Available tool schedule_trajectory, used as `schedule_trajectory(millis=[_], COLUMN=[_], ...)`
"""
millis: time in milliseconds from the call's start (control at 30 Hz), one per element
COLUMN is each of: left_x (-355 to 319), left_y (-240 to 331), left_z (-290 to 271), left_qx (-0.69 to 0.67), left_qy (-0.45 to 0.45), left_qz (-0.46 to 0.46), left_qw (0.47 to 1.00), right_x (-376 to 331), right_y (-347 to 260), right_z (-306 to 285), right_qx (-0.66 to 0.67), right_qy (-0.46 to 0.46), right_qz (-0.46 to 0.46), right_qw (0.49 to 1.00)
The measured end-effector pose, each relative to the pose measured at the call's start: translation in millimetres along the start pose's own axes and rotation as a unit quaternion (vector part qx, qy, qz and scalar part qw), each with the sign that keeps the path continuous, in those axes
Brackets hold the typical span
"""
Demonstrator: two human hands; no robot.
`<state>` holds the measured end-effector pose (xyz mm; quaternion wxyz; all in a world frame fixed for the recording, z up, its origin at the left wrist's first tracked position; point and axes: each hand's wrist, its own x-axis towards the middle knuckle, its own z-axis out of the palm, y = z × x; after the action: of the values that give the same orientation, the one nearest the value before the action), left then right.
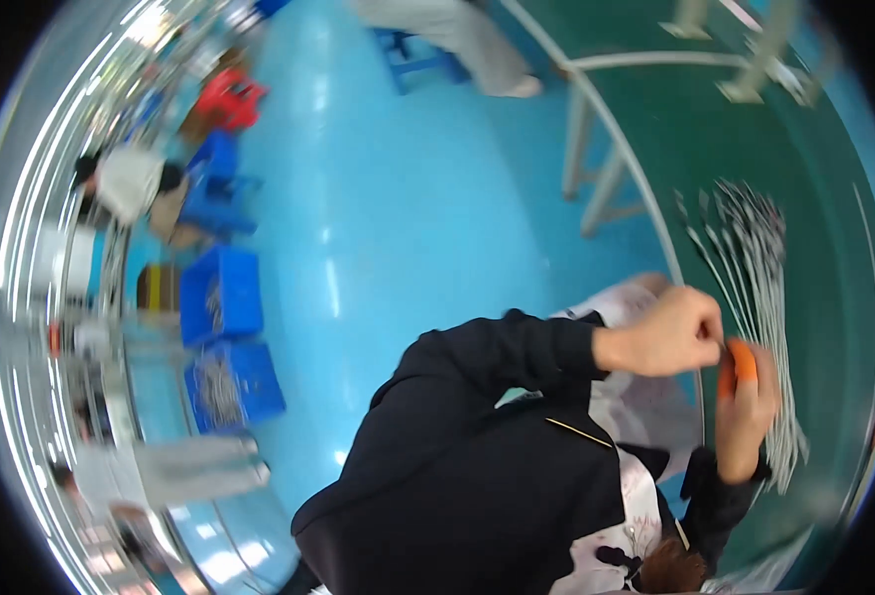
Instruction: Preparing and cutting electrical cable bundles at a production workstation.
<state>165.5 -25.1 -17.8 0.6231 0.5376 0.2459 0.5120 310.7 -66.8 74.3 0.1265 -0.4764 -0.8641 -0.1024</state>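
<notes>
My left hand (670, 332) is closed in a pinch just left of the orange-handled hand tool (745, 367). Whatever its fingers hold is too small to make out. Wrapped round that tool is my right hand (751, 405); the tool's working end is hidden, so I cannot tell its exact kind. Both hands are close together above the near edge of the green table. Right beside them lies a long bundle of grey cables (769, 288), with dark ends fanned out at the far end.
The green table (645, 129) has a pale rim and legs on its left side. Pale metal stands (745, 89) rise at its far end. Across the blue floor (388, 198) are blue bins (249, 382) holding parts, a blue stool (422, 64) and several people.
</notes>
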Motion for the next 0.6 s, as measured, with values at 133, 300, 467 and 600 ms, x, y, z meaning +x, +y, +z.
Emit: schedule_trajectory(millis=[133, 300, 467, 600], left_x=[-15.0, -18.7, -17.0, -52.6], left_y=[-15.5, -36.4, -47.2, 19.9], left_z=[42.4, 54.9, -42.5, -126.6], left_qx=[-0.01, 0.094, 0.252, 0.407], left_qy=[-0.086, -0.145, -0.139, 0.003], left_qz=[0.021, 0.162, 0.275, 0.146], left_qw=[0.996, 0.972, 0.917, 0.902], right_x=[-42.9, -53.7, 27.2, 134.4], right_y=[-16.0, -7.7, 28.9, -12.6], right_z=[-20.6, -16.5, 69.7, 136.5], right_qx=[-0.086, -0.066, 0.326, 0.592], right_qy=[-0.065, -0.206, -0.257, -0.446], right_qz=[0.021, 0.137, 0.128, 0.116], right_qw=[0.994, 0.967, 0.9, 0.661])
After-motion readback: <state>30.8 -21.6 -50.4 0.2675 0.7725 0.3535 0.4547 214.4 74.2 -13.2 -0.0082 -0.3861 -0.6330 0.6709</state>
